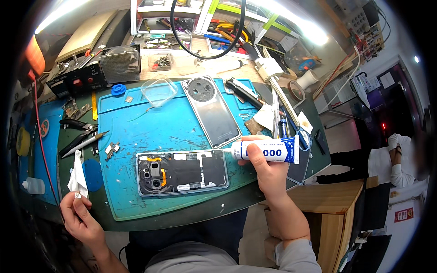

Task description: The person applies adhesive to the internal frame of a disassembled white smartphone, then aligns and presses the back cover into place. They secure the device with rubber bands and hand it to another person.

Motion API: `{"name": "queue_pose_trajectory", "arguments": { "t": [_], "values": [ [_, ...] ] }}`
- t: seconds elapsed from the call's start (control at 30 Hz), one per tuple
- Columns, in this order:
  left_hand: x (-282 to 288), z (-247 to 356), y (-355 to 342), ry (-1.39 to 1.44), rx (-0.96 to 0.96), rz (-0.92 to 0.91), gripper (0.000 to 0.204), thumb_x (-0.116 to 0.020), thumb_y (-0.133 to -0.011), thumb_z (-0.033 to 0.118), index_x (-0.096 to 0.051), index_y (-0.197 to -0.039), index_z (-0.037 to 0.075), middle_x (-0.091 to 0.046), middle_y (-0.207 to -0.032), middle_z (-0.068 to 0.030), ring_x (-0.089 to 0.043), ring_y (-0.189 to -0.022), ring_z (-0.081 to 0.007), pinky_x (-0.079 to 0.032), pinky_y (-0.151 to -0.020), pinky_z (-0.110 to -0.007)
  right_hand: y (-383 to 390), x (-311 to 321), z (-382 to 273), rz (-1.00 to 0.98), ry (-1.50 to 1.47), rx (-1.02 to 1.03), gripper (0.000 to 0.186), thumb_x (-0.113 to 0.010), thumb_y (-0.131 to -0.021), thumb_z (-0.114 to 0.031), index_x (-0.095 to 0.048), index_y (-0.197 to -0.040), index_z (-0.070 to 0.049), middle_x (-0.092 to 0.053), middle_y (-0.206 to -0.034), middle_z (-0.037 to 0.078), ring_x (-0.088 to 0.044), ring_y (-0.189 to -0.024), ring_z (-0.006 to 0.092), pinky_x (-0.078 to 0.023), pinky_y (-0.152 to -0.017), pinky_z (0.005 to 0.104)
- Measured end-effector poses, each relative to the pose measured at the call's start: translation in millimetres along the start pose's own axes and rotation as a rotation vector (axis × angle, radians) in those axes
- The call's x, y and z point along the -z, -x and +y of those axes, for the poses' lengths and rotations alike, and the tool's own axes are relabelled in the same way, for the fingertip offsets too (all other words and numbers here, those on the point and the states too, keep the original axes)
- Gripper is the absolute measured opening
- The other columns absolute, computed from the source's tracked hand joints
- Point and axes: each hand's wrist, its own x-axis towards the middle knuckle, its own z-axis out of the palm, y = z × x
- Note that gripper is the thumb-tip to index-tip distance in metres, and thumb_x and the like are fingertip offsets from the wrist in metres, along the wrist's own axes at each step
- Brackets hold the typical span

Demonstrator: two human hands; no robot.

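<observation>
My right hand (264,168) is closed around a white-and-blue tube (283,150), its nozzle pointing left over the right end of an opened phone (191,172). This phone lies on a blue mat (127,132) with black internals and a camera module at its left end. Just above it lies a detached back cover (216,123) with a round camera ring at the top. At the lower left, my left hand (82,218) pinches the lower end of a crumpled white tissue (78,177).
Pliers (75,125), pens and a clear container (159,91) surround the phones. A black power unit (77,82) stands at the back left below lamps; tools and a cable crowd the right. A person in white (395,159) is beside the wooden cabinet (339,204) on the right.
</observation>
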Motion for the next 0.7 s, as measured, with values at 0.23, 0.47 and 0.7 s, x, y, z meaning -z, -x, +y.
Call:
{"name": "queue_pose_trajectory", "arguments": {
  "t": [0.23,0.47,0.7],
  "values": [
    [0.0,2.4,1.2,0.007,0.012,0.004,0.019,-0.046,-0.105,0.014,-0.056,-0.103,-0.002,-0.05,-0.075,-0.0013,-0.043,-0.068,-0.0081,-0.035,-0.061,-0.022,-1.3,5.1,7.4,-0.064,-0.007,0.001,0.025,-0.071,-0.092,-0.016,-0.068,-0.109,0.002,-0.071,-0.093,0.008,-0.067,-0.076,0.0127,-0.055,-0.068,0.0234],
    [1.0,0.2,1.7,0.021,0.015,-0.006,0.019,-0.046,-0.105,0.014,-0.056,-0.104,-0.002,-0.051,-0.076,-0.0013,-0.043,-0.068,-0.0082,-0.035,-0.061,-0.022,-0.7,0.8,6.6,-0.056,0.009,0.015,0.025,-0.071,-0.092,-0.017,-0.068,-0.109,0.001,-0.071,-0.094,0.008,-0.067,-0.076,0.0118,-0.055,-0.068,0.0224],
    [2.4,0.3,1.3,0.021,0.01,-0.012,0.018,-0.047,-0.105,0.013,-0.056,-0.104,-0.002,-0.054,-0.079,-0.0045,-0.048,-0.067,-0.0103,-0.038,-0.06,-0.024,-0.3,1.4,7.3,-0.057,0.005,0.039,0.024,-0.07,-0.093,-0.017,-0.068,-0.108,0.001,-0.071,-0.094,0.007,-0.067,-0.078,0.0111,-0.054,-0.069,0.0221]
  ]
}}
